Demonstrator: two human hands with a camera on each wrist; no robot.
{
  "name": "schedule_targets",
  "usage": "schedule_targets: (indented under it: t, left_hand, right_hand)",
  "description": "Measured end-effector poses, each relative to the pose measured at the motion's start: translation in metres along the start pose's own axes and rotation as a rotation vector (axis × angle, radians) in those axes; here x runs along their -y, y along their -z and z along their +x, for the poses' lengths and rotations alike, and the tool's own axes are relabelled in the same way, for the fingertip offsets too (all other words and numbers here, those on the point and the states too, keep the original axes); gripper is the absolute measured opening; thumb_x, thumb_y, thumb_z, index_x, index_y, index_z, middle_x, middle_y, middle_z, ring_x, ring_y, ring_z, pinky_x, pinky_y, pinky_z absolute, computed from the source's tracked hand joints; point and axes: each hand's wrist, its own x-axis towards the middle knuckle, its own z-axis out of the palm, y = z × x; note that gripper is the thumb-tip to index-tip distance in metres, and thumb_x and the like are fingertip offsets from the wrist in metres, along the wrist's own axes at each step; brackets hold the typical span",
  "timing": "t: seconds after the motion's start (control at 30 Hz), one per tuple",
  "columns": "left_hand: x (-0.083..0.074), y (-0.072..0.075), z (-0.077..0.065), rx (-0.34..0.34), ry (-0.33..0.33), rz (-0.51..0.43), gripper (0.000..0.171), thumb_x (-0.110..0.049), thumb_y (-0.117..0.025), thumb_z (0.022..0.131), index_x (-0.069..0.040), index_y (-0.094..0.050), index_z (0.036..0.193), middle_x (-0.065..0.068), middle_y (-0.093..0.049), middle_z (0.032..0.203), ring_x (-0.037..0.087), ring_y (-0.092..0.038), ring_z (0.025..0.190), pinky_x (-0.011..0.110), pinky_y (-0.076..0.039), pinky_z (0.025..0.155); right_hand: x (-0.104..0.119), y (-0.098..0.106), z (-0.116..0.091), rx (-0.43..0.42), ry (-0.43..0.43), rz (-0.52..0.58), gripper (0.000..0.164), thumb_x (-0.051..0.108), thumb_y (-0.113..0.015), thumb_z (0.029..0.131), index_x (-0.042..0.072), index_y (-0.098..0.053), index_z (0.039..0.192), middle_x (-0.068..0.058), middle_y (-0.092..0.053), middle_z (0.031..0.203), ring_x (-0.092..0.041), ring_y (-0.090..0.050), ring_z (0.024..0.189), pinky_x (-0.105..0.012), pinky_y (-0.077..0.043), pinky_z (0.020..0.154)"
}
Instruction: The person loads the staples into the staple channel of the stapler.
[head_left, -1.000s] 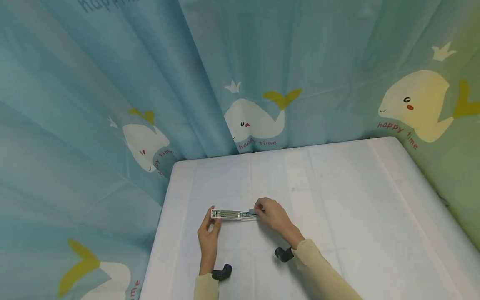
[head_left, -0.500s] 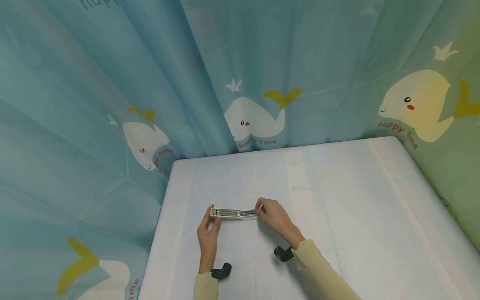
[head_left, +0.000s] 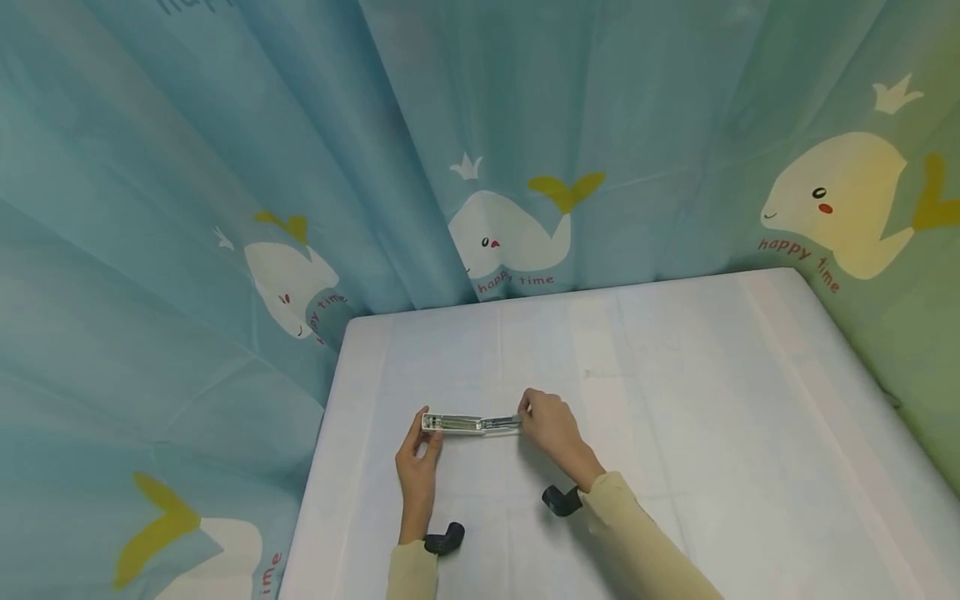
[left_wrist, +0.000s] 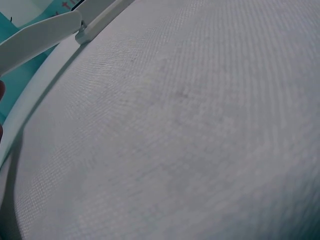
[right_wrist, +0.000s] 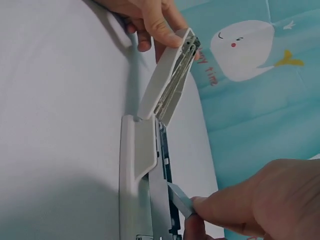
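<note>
A left hand (head_left: 417,473) grips the raised cover (right_wrist: 159,82) of an opened white stapler (head_left: 454,425) on a table (head_left: 690,417); a right hand (head_left: 553,428) pinches a grey strip (right_wrist: 180,200) at its rail (right_wrist: 159,196). The base's (right_wrist: 128,170) end — behind fingers from above — is cropped in the right-wrist view.

We record free passage over the tabletop (head_left: 720,400) right of the right hand (head_left: 553,427), plus a lane between the sleeves (head_left: 648,533), narrowed by wrist cameras (head_left: 445,540). Left hand (head_left: 417,468) blocks the cover (head_left: 459,425) end of the stapler (right_wrist: 142,137); staple strip (right_wrist: 181,199) and right hand obstruct the magazine (right_wrist: 159,195). Curtain (head_left: 660,125) bounds far edge.
</note>
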Motion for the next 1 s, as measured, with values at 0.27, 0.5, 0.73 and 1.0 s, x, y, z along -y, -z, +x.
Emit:
schedule_targets:
  t: [0.27, 0.5, 0.73, 1.0]
  left_hand:
    - [0.001, -0.001, 0.0, 0.0, -0.006, -0.012, 0.052, -0.025, -0.075, 0.097, -0.025, -0.06, 0.147, -0.004, -0.061, 0.151, -0.009, -0.054, 0.127, 0.005, -0.038, 0.105]
    - [0.0, -0.001, 0.001, 0.005, -0.006, -0.005, 0.052, -0.022, -0.074, 0.098, -0.024, -0.06, 0.148, -0.001, -0.062, 0.151, -0.006, -0.055, 0.122, 0.005, -0.039, 0.102]
    - [-0.002, -0.001, 0.002, 0.003, -0.01, 0.007, 0.052, -0.022, -0.073, 0.099, -0.025, -0.06, 0.148, 0.002, -0.062, 0.15, -0.003, -0.056, 0.122, 0.006, -0.039, 0.103]
    - [-0.001, -0.002, 0.001, -0.009, -0.017, -0.003, 0.051, -0.017, -0.074, 0.098, -0.023, -0.061, 0.147, 0.002, -0.064, 0.148, -0.002, -0.057, 0.118, 0.007, -0.041, 0.1]
  right_hand:
    - [-0.001, 0.007, 0.001, 0.013, -0.078, 0.019, 0.009, 0.002, -0.063, 0.089, 0.004, -0.07, 0.083, -0.006, -0.065, 0.067, -0.016, -0.051, 0.055, -0.025, -0.037, 0.047]
    - [0.002, 0.013, 0.003, 0.004, -0.073, -0.02, 0.017, 0.0, -0.062, 0.091, 0.004, -0.068, 0.075, -0.006, -0.064, 0.065, -0.016, -0.05, 0.054, -0.024, -0.036, 0.046]
    - [0.007, 0.018, 0.012, 0.046, -0.088, -0.032, 0.016, 0.0, -0.063, 0.089, 0.002, -0.07, 0.074, -0.005, -0.06, 0.064, -0.016, -0.048, 0.057, -0.024, -0.036, 0.049]
    - [0.009, 0.016, 0.011, 0.051, -0.082, -0.021, 0.015, 0.001, -0.065, 0.09, 0.0, -0.073, 0.077, -0.009, -0.068, 0.071, -0.016, -0.052, 0.059, -0.025, -0.04, 0.051]
